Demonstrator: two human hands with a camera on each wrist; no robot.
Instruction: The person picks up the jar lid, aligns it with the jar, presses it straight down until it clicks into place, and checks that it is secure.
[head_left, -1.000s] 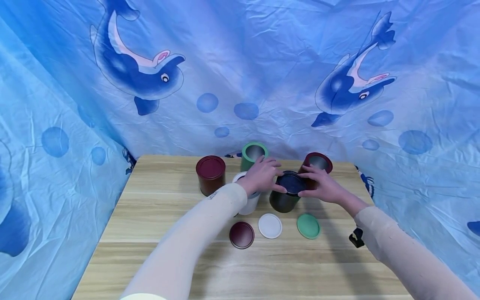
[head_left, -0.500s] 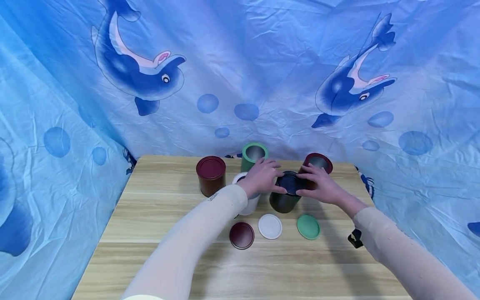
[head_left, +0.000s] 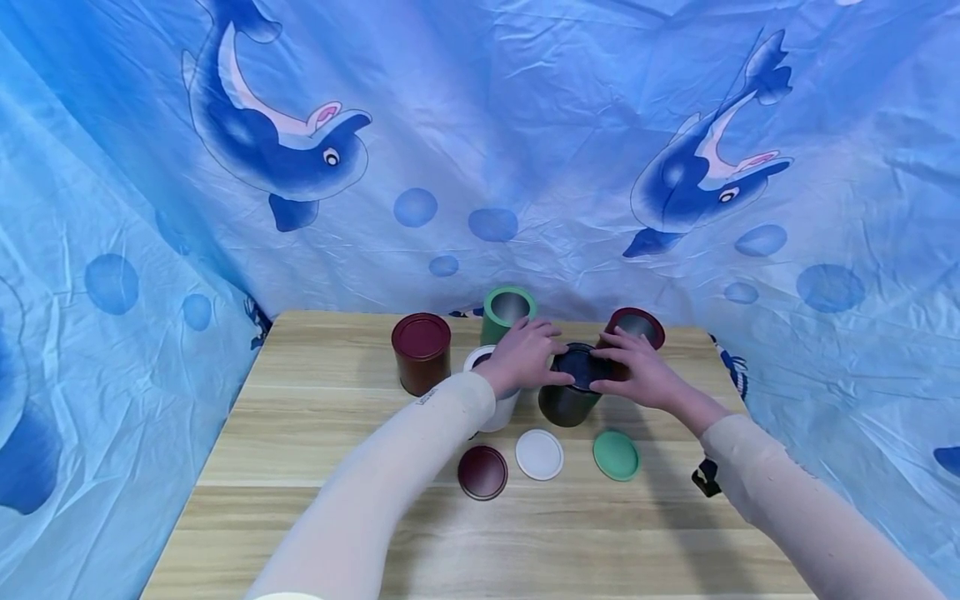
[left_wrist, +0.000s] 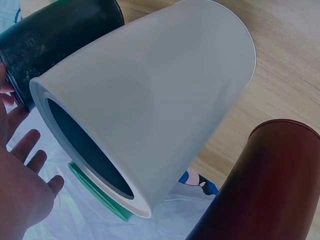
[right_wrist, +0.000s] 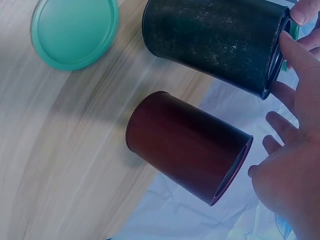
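A black can with a dark glossy lid stands on the table, its top end tilted away to the right. My left hand grips the lid's left edge, thumb at the near side and index finger at the far side. From the right, my right hand holds the opposite edge the same way. In the right wrist view, fingertips lie right at the rim of the black can. An open white can stands under my left wrist, partly hidden by it.
Behind stand an open green can and an open maroon can. A lidded maroon can is at the left. In front lie a maroon lid, a white lid and a green lid. A blue curtain hangs behind the table.
My right hand has edged slightly left over the lid's rim, its thumb and fingertips closer to my left hand. The left hand, the cans and the loose lids hold their places.
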